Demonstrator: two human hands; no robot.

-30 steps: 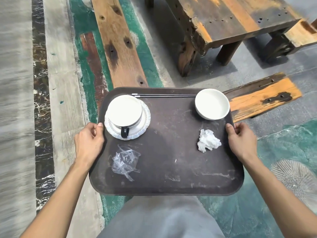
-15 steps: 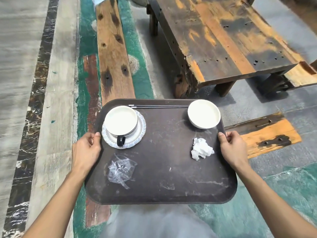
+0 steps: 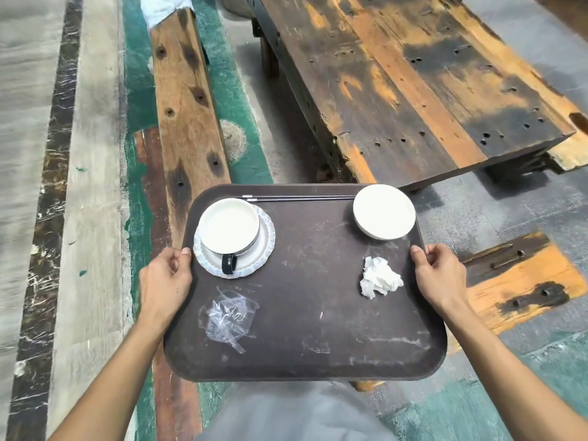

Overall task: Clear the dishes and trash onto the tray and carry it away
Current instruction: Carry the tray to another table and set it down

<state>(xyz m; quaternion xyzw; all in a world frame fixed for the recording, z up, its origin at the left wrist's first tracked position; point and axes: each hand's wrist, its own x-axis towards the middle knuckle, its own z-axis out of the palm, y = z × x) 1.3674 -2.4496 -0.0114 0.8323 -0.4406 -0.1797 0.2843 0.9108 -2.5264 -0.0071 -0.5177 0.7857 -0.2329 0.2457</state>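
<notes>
I hold a dark brown tray (image 3: 318, 313) level in front of me, above the floor. My left hand (image 3: 165, 281) grips its left edge and my right hand (image 3: 442, 278) grips its right edge. On the tray's far left a white cup (image 3: 229, 226) with a dark handle stands on a white saucer (image 3: 265, 249). A white bowl (image 3: 383, 211) sits at the far right. A pair of chopsticks (image 3: 302, 198) lies along the far rim. A crumpled white napkin (image 3: 378, 278) lies near my right hand, and a clear plastic wrapper (image 3: 229, 316) near my left.
A weathered wooden table (image 3: 413, 90) stands ahead to the right. A long wooden bench (image 3: 187, 116) runs ahead on the left, with its near end under the tray. A lower wooden bench (image 3: 521, 281) is to the right. The floor is grey and green.
The view has shifted: the table and the left bench now reach farther into view and closer. The tray and everything on it keep their places between my hands.
</notes>
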